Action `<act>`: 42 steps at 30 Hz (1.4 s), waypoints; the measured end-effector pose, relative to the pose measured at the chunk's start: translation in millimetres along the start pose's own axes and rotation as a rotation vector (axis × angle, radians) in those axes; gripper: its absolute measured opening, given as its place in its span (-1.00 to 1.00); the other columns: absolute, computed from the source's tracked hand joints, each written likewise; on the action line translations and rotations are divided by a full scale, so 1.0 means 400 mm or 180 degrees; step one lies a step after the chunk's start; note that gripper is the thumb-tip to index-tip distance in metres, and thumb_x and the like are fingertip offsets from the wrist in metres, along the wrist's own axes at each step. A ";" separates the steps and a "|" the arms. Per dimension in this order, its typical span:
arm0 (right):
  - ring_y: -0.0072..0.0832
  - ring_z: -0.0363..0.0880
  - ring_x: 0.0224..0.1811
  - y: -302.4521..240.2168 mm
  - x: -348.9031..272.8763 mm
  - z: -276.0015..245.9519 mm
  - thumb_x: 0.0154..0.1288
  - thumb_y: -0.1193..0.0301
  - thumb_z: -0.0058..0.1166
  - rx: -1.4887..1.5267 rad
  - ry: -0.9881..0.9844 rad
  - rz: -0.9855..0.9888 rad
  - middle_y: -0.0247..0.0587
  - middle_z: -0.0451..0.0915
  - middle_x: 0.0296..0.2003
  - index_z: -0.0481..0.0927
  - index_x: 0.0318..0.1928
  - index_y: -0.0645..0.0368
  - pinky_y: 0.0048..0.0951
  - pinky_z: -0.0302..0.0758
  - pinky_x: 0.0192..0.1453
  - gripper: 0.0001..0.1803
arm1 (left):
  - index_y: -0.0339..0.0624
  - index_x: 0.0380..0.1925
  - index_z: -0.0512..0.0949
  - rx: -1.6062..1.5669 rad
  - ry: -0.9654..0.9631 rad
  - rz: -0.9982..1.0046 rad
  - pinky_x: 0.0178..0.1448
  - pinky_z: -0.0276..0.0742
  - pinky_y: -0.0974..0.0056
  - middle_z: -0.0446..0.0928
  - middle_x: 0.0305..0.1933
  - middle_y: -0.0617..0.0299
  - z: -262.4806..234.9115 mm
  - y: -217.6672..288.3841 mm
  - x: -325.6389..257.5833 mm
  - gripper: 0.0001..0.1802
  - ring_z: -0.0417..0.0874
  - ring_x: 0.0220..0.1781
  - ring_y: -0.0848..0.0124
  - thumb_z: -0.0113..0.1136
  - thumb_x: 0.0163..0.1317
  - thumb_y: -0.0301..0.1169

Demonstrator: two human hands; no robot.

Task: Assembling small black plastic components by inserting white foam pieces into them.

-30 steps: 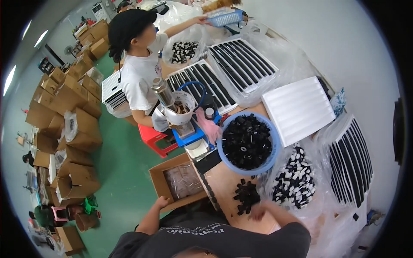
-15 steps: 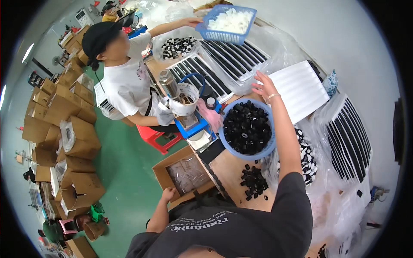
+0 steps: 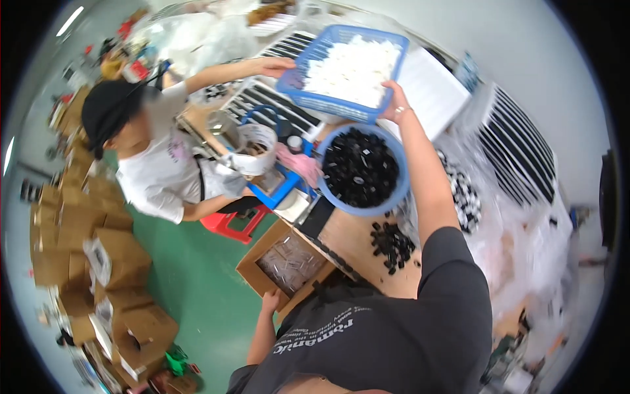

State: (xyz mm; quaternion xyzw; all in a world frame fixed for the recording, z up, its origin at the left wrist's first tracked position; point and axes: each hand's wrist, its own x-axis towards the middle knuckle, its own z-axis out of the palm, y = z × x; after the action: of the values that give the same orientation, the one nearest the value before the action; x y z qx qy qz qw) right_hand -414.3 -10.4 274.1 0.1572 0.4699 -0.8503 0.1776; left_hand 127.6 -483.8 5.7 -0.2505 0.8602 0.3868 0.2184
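Observation:
My right hand (image 3: 396, 102) grips the near right rim of a blue plastic basket (image 3: 304, 100) heaped with small white pieces (image 3: 354, 69). Across from it, a co-worker's hand (image 3: 275, 65) holds the basket's left side. Just below the basket stands a round blue tub (image 3: 405, 187) of small black plastic parts (image 3: 359, 165). Low by my body, my left hand (image 3: 271, 301) is closed on the near edge of an open cardboard box (image 3: 249, 264), which contains clear plastic pieces (image 3: 292, 262).
Loose black parts (image 3: 392, 246) lie on the wooden table beside a bag of black and white pieces (image 3: 464, 200). A small bench machine (image 3: 259, 148) stands before the co-worker (image 3: 154, 157), near a red stool (image 3: 236, 223). Striped trays (image 3: 518, 148), a white foam sheet (image 3: 430, 92) and stacked cartons (image 3: 118, 256) surround us.
The basket has come nearer, toward me and over the tub. My right hand, empty before, now holds its rim. The co-worker still holds the other side; my head view has shifted.

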 end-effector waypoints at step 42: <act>-0.04 0.04 0.41 0.531 -1.634 -0.801 -0.16 0.52 0.18 -0.1636 0.6521 -0.1742 0.14 0.10 0.35 -0.01 0.45 0.19 -0.17 -0.05 0.49 0.07 | 0.48 0.41 0.04 0.1454 -0.3541 0.5785 0.05 0.48 -0.23 0.01 0.42 -0.04 1.362 1.219 -0.749 0.21 0.19 0.30 -0.21 0.49 -0.34 -0.15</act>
State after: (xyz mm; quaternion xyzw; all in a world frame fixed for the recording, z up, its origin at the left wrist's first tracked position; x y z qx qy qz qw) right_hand 293.5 259.4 237.0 0.6390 0.5776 -0.2030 -0.4657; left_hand 167.6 297.2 117.8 0.7356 0.5563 0.2940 0.2508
